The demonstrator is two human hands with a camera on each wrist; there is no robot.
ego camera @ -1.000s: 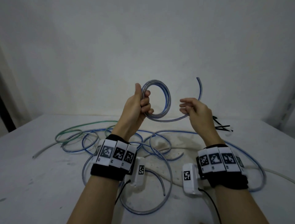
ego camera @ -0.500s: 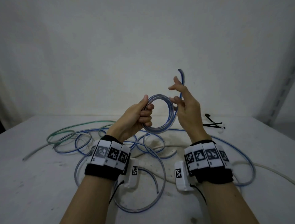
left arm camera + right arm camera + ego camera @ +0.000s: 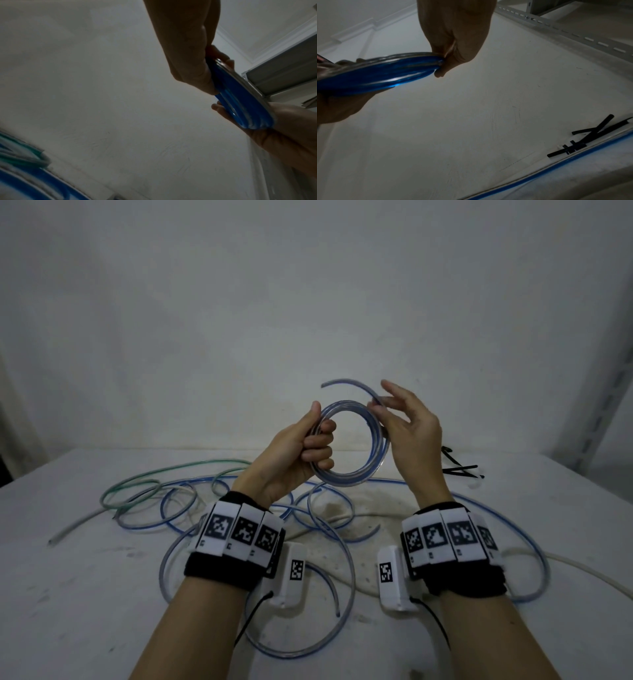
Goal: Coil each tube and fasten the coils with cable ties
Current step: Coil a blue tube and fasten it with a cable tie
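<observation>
A clear tube with a blue stripe is wound into a coil held upright above the table. My left hand grips the coil's left side, thumb up and fingers curled through the ring. My right hand pinches the tube at the coil's upper right, and the free end arcs leftward over the top. In the right wrist view the right hand pinches the blue coil. The left wrist view shows the left hand on the coil. Black cable ties lie on the table behind my right hand.
Several loose tubes sprawl over the white table under my arms: blue-striped ones, a green one at the left, a white one at the right. A wall stands behind, and a slotted metal upright at the far right.
My right hand has swung the free end from pointing up to lying leftward over the coil's top, adding to the winding. The left hand keeps its grip on the coil.
</observation>
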